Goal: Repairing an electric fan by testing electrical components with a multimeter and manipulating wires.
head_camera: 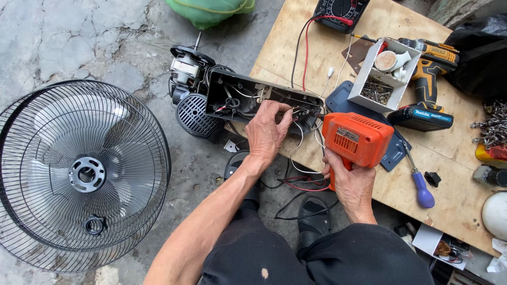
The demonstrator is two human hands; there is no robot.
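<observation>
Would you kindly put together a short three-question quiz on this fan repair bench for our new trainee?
1. True or false: the right hand grips the orange pistol-shaped soldering gun.
2. Which does the left hand touch? A) the round black wire fan cage B) the wiring inside the open black plastic fan housing C) the purple-handled screwdriver
3. Fill in: the white open-topped box of screws stands on the plywood ____.

Key: 1 true; 2 B; 3 board.
</observation>
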